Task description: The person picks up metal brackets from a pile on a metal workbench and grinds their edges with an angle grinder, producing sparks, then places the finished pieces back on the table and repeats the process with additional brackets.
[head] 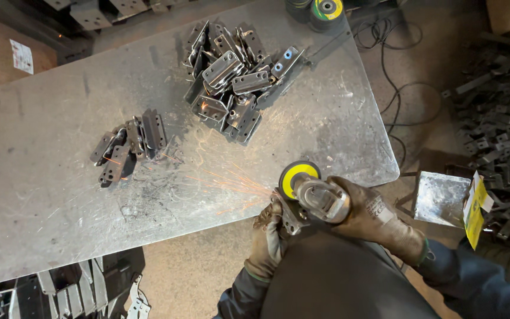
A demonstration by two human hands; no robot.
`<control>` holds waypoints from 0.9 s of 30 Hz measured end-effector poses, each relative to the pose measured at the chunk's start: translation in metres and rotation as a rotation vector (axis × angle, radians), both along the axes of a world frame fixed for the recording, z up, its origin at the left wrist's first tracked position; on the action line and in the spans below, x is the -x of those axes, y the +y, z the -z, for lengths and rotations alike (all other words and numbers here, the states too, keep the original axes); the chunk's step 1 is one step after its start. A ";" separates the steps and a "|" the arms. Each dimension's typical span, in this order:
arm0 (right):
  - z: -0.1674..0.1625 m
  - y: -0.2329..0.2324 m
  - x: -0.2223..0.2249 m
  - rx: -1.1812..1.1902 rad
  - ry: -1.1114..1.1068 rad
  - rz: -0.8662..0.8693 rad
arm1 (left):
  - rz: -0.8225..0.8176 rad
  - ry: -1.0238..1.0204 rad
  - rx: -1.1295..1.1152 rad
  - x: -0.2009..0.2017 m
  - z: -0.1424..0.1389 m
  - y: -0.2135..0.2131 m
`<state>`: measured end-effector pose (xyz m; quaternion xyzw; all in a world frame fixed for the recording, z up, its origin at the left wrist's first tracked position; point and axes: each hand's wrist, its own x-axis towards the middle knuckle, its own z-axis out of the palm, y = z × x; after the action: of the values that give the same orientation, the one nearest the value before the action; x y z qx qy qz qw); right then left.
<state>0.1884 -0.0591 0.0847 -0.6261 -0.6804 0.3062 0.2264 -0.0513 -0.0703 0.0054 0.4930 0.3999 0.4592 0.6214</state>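
Table (42, 195): big scratched steel sheet, grey, takes up most of my view.

Large heap of metal brackets (237, 82) at the far middle of the table; smaller pile of brackets (128, 147) to its left, well apart. Spare grinding discs (326, 9) at the far edge.

No bins or trays in sight: the brackets lie loose on the table, and more lie on the floor at the right (503, 118).

Grinder (317, 195) at the near edge, yellow disc spinning, sparks (225, 183) fanning left across the table.

Right hand (379, 218), gloved, wrapped shut around the grinder body. Left hand (270, 233), gloved, pinching 1 small bracket (291, 217) against the near edge of the table, touching the disc.

Step in hand, as I judge it: grinding an edge of that bracket. Next move calls for a steady grip and light disc pressure, fingers clear of the wheel.
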 end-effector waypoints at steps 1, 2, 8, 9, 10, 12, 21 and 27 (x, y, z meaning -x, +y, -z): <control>0.000 -0.001 0.000 0.031 -0.004 0.011 | 0.046 0.249 -0.296 0.005 0.005 -0.003; 0.001 -0.002 -0.001 0.062 -0.009 0.021 | 0.047 0.315 -0.266 0.006 0.013 -0.005; 0.013 -0.005 -0.007 0.171 0.045 0.031 | -0.167 -0.340 0.494 -0.003 0.060 -0.012; 0.016 -0.005 -0.008 0.206 0.048 0.035 | -0.153 -0.272 0.414 -0.003 0.062 -0.011; 0.021 -0.006 -0.007 0.149 0.087 0.048 | -0.139 -0.204 0.334 -0.004 0.062 -0.010; 0.032 -0.009 -0.005 0.037 0.167 0.072 | -0.175 -0.126 0.393 -0.005 0.055 -0.008; 0.060 -0.023 -0.016 0.222 0.354 0.207 | -0.047 0.025 0.127 -0.008 -0.007 -0.004; 0.024 -0.008 -0.028 0.388 0.641 0.093 | 0.065 0.657 -0.600 0.006 -0.018 0.007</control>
<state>0.2166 -0.0675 0.0607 -0.5600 -0.4754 0.5991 0.3186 -0.0578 -0.0632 0.0234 0.7836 0.4092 0.3542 0.3051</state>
